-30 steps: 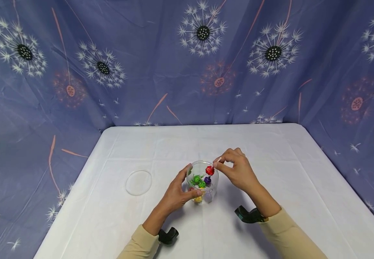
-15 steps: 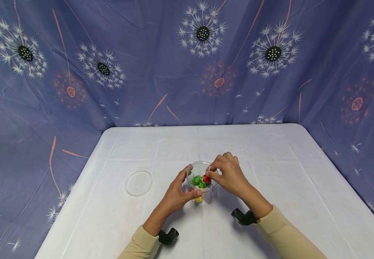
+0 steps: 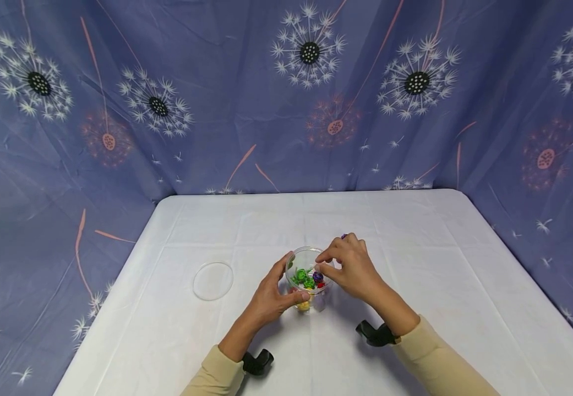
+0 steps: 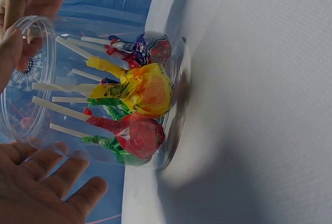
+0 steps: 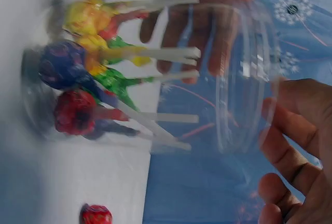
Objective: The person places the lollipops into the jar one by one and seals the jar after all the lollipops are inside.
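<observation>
The left hand [image 3: 271, 294] grips the jar [image 3: 309, 278]; the right hand [image 3: 350, 268], fingers curled at the rim, seemingly empty, must next fetch another lollipop [image 5: 95, 214].

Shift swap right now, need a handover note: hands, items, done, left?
Left hand: grips the clear jar, upright on the table.
Right hand: fingertips at the jar's rim; can't tell if they pinch a stick.
Done: several wrapped lollipops sit in the jar, sticks up.
Left, probably: one red lollipop lies on the table beside the jar; the lid is off, flat on the table on the left-hand side.
</observation>
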The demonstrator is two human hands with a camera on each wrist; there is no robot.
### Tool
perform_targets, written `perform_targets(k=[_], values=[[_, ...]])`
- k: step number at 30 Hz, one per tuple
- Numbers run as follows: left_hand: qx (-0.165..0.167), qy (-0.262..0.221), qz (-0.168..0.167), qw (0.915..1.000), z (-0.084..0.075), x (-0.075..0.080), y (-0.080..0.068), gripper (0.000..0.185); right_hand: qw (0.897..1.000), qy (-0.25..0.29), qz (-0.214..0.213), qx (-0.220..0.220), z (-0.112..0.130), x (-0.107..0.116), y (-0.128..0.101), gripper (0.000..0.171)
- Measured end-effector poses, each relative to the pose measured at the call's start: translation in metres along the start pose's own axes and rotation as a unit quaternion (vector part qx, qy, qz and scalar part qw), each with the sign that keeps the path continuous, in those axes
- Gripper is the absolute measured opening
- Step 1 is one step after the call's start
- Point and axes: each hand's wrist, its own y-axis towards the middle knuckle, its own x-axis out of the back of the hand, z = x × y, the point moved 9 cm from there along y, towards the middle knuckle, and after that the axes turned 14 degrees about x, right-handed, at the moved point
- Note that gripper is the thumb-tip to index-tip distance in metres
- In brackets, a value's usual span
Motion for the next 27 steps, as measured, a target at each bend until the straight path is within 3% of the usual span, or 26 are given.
perform_targets(k=[8, 14, 18, 27], values=[[0.006, 0.001, -0.007, 1.0, 0.0, 0.001, 0.0, 0.09, 0.996, 0.028, -0.071, -0.034, -0.025, 0.033, -0.004, 0.012], [0.004, 0.002, -0.007, 1.0, -0.003, 0.002, -0.002, 0.092, 0.993, 0.016, -0.087, -0.075, -0.053, 0.046, -0.019, 0.015], [0.002, -0.002, -0.007, 1.0, -0.004, 0.002, -0.002, 0.092, 0.99, 0.024, -0.073, -0.117, -0.074, 0.039, -0.032, 0.019], [0.007, 0.004, -0.006, 0.9999, -0.002, 0.001, 0.0, 0.091, 0.976, 0.056, -0.014, -0.211, -0.123, -0.001, -0.062, 0.029]])
